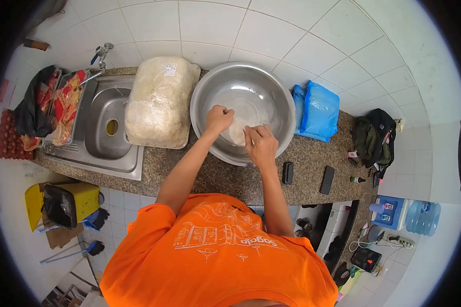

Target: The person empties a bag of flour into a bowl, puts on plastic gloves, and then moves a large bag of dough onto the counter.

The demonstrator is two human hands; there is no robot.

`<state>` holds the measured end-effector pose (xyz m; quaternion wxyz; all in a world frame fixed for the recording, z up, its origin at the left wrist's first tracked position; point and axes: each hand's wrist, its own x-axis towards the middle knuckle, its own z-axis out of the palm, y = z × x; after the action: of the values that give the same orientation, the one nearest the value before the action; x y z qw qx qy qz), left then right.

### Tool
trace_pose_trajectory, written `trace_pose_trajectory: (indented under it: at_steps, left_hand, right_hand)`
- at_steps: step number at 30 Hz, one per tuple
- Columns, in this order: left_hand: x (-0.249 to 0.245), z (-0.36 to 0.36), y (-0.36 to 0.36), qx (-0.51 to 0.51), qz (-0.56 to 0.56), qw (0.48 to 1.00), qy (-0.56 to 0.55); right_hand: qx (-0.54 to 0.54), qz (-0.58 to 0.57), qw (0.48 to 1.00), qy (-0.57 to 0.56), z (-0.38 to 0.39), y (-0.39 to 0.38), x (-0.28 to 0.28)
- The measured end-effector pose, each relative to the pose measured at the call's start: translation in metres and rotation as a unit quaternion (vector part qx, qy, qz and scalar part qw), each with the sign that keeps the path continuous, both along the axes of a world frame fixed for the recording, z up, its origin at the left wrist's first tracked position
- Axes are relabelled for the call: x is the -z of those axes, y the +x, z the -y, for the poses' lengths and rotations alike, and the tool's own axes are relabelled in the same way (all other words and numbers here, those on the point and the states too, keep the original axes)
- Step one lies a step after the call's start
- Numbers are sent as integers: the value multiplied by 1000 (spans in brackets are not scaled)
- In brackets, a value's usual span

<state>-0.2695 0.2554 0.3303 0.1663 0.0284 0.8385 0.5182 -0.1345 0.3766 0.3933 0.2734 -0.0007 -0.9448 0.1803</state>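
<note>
Both hands are over a wide, shiny metal bowl [202, 97] on the counter. My left hand [219, 119] is closed in a pinch near the bowl's middle. To its right, my right hand [262, 145] also pinches, with the fingertips pointing inward. Between them spreads a thin, pale, see-through sheet [236, 134] that looks like plastic film; its edges blend into the bowl. Left of the bowl stands a large, whitish block wrapped in clear plastic [159, 107], with a small label on top. A blue plastic package [320, 110] lies on the right.
A steel sink [105, 102] with a tap [102, 53] is at the left. Beyond it are red-and-yellow packages [69, 107] and an egg tray [13, 135]. A phone [327, 180], a small black case [288, 173] and a dark bag [376, 138] lie on the right of the counter.
</note>
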Motion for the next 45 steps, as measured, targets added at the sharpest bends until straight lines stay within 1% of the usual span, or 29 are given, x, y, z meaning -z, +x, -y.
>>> trace_pose_trajectory:
  at_steps: [1, 3, 4, 6, 8, 10, 12, 13, 15, 16, 18, 19, 21, 22, 24, 25, 26, 27, 28, 29, 30, 31, 32, 34, 38, 40, 42, 43, 45]
  left_hand:
    - [1, -3, 4, -1, 0, 1000, 0]
    - [1, -8, 11, -63, -81, 995, -23]
    - [-1, -10, 11, -61, -81, 995, -23]
    - [-3, -12, 13, -81, -64, 993, -51]
    - [-3, -10, 15, -85, -53, 994, -31]
    - [0, -4, 12, -89, -43, 995, -13]
    - [1, 11, 4, 40, -3, 999, 2]
    - [0, 17, 1, 43, -4, 999, 0]
    - [-3, 29, -5, 79, 11, 994, 78]
    - [-4, 35, -8, 81, 10, 994, 78]
    - [-10, 43, -13, 209, -154, 958, 123]
    - [-15, 43, -14, 208, -156, 958, 123]
    - [-23, 41, -17, 300, -286, 901, 126]
    - [-20, 39, -19, 297, -286, 902, 126]
    - [-26, 35, -30, 367, -287, 878, 110]
    - [-31, 33, -31, 365, -288, 879, 106]
    - [-35, 31, -31, 364, -272, 888, 68]
    - [-39, 30, -30, 363, -254, 896, 31]
    - [-36, 30, -29, 362, -253, 897, 32]
    - [-32, 28, -29, 332, -236, 913, 28]
    - [-33, 26, -27, 303, -218, 927, 23]
    - [-33, 24, -24, 306, -217, 927, 24]
    - [-32, 23, -17, 288, -238, 927, 25]
    - [-40, 23, -11, 267, -258, 928, 26]
    - [-38, 26, -4, 219, -260, 940, 36]
    - [-35, 24, -5, 200, -272, 941, 36]
    - [-36, 23, -1, 162, -188, 967, 61]
    - [-39, 24, 3, 161, -189, 967, 62]
    - [-48, 29, 13, 170, -136, 974, 56]
  right_hand:
    - [-2, -5, 1000, 13, 2, 0, 1]
    - [-9, -6, 999, 39, 8, 3, 6]
    - [-15, -7, 998, 65, 11, 4, 8]
    - [-4, -12, 998, 62, 16, 6, 12]
    - [4, -17, 998, 59, 15, 5, 11]
    - [23, -40, 999, 12, 10, 2, 6]
    - [17, -31, 999, -13, 0, 0, 3]
    - [9, -22, 999, -36, -4, -2, 1]
    - [2, 0, 999, -54, -7, -2, -4]
    - [-8, 22, 997, -70, -9, -3, -6]
    - [-23, 36, 996, -79, -14, -6, -7]
    - [-39, 52, 994, -90, -16, -7, -7]
    - [-43, 74, 991, -99, -18, -11, -13]
    - [-44, 98, 988, -109, -20, -12, -15]
    - [-62, 105, 987, -101, -28, -17, -18]
    - [-77, 117, 985, -98, -30, -18, -18]
    - [-80, 116, 985, -99, -30, -20, -17]
    - [-77, 139, 979, -127, -32, -21, -17]
    - [-73, 162, 972, -154, -34, -20, -17]
    - [-72, 163, 972, -153, -40, -21, -12]
    - [-50, 135, 977, -160, -43, -22, -6]
    - [-28, 106, 980, -168, -46, -23, 0]
    - [-23, 107, 979, -169, -51, -23, 5]
    - [66, 144, 971, -178, -54, -32, 0]
    - [45, 170, 967, -186, -58, -37, -11]
    - [5, 138, 984, -112, -58, -41, -15]
    - [6, 133, 987, -91, -49, -40, -19]
    - [10, 131, 989, -72, -44, -38, -20]
    - [21, 117, 990, -72, -35, -35, -20]
